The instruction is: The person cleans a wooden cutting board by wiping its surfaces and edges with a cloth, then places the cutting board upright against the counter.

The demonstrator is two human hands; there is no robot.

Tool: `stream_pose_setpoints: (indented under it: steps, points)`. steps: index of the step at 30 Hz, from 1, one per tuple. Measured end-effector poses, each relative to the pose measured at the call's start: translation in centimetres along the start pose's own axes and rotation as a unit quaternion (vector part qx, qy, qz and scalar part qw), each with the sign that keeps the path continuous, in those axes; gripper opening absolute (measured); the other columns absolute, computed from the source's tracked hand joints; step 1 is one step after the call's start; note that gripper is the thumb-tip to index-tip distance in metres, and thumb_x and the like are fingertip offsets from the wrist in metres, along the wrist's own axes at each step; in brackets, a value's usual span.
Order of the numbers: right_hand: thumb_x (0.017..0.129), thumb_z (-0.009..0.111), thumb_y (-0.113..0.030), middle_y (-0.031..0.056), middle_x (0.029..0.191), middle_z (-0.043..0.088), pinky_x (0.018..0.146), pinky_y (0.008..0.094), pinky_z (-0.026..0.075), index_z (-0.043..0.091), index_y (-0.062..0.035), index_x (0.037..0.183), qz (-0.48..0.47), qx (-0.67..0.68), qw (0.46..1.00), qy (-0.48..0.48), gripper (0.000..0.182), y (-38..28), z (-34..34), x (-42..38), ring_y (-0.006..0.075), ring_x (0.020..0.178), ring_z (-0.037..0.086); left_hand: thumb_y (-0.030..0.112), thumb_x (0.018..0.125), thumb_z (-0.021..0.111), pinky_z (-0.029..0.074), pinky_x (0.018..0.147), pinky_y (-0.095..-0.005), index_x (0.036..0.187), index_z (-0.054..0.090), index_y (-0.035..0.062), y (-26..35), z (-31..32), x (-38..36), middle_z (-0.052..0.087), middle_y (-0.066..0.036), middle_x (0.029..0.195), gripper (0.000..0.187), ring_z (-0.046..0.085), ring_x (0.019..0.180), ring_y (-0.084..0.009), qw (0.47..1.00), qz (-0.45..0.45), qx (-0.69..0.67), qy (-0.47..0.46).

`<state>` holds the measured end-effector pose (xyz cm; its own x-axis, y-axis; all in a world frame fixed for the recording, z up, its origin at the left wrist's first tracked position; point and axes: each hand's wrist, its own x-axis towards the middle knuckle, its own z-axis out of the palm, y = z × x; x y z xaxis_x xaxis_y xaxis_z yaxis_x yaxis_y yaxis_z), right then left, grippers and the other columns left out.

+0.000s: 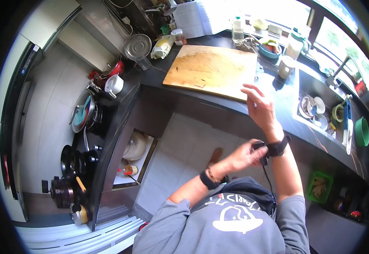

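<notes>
My left hand (244,157) is closed round a small black device (260,153) with a thin black cable, right against the black band (278,146) on my right wrist. My right hand (260,109) holds nothing; its fingers are apart and loosely curled, close to the lower right corner of a wooden cutting board (212,70). The board lies flat on the dark counter (150,80) and has a worn, stained surface. Another black band (210,180) is around my left wrist.
On the right are a mug (286,67), a pitcher (295,44), a blue bowl (270,50) and a sink (305,86) with dishes. Pans (68,158) and a white pot (114,85) stand left. Below, an open drawer (140,163) holds bottles.
</notes>
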<state>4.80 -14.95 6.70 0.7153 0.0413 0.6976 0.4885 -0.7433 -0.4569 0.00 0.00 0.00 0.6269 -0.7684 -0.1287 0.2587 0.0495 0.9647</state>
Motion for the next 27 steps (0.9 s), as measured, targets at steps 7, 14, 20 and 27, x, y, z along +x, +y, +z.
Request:
stream_pose_setpoints:
  steps: [7,14,20,27]
  points:
    - [0.089,0.063,-0.018,0.0112,0.122,0.053,0.086,0.0303,0.047,0.044,-0.0012,0.13,0.351,0.373,0.857,-0.057,0.049,0.2,11.4,0.8,0.0172,0.104,0.056,0.026,0.098,0.043,0.049,0.076,-0.033,0.101,0.058,0.0061,5.8,-20.7,10.4,0.062,-0.005,0.086,0.025,0.06,0.077,-0.0151,0.776,0.186,-0.567,0.203]
    - [0.088,0.066,-0.026,0.0034,0.117,0.059,0.095,0.0284,0.042,0.049,-0.0006,0.128,0.478,0.709,0.499,-0.143,0.049,0.5,20.7,5.4,0.0111,0.107,0.053,0.022,0.096,0.044,0.046,0.074,-0.0336,0.098,0.058,0.0039,8.7,-27.8,17.5,0.055,-0.005,0.083,0.023,0.054,0.072,-0.0155,0.665,0.165,-0.724,0.078]
    - [0.089,0.065,-0.026,0.0065,0.11,0.062,0.089,0.0273,0.046,0.055,0.005,0.119,0.52,0.575,0.598,-0.202,0.044,0.9,21.0,9.3,0.0116,0.098,0.057,0.022,0.096,0.049,0.046,0.06,-0.027,0.089,0.058,0.0063,9.3,-29.9,21.7,0.058,-0.003,0.075,0.02,0.055,0.065,-0.0135,0.844,0.32,-0.001,0.43]
    - [0.094,0.056,-0.033,0.0091,0.111,0.061,0.081,0.0315,0.052,0.05,0.0011,0.125,0.577,0.578,0.513,-0.265,0.046,2.1,21.5,10.0,0.0162,0.097,0.06,0.015,0.085,0.06,0.049,0.069,-0.0368,0.087,0.063,0.0056,9.1,-28.8,22.0,0.063,-0.012,0.078,0.01,0.061,0.074,-0.0299,0.743,0.347,0.523,0.232]
